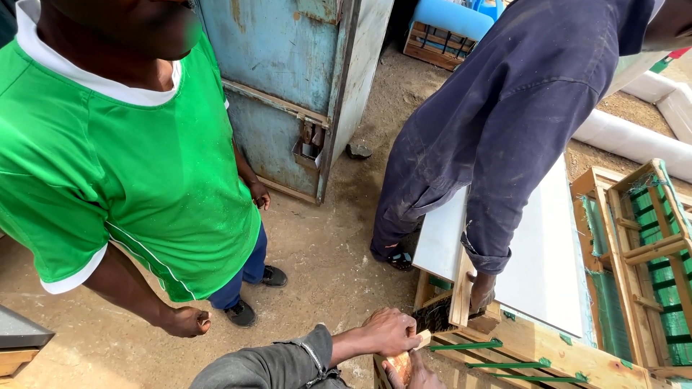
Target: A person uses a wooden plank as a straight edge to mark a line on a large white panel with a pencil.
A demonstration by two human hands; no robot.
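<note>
At the near edge of the scene, the left hand (388,331) is seen closed in a fist around a short wooden block (422,339), which is pressed against the near-left corner of a wooden crate (548,346). Just below it, the right hand (414,374) is only partly in view at the frame's bottom edge; whether it is open or closed cannot be told, nor what it has hold of. The crate lies to the right, bound with green straps (465,346) and topped by a white panel (548,266). A person in dark blue overalls (497,122) is standing with one bare foot (481,297) on the crate. To the left, a person in a green shirt (130,166) stands on the sandy ground (324,252), fist closed. A blue metal door (288,79) stands far behind.
</note>
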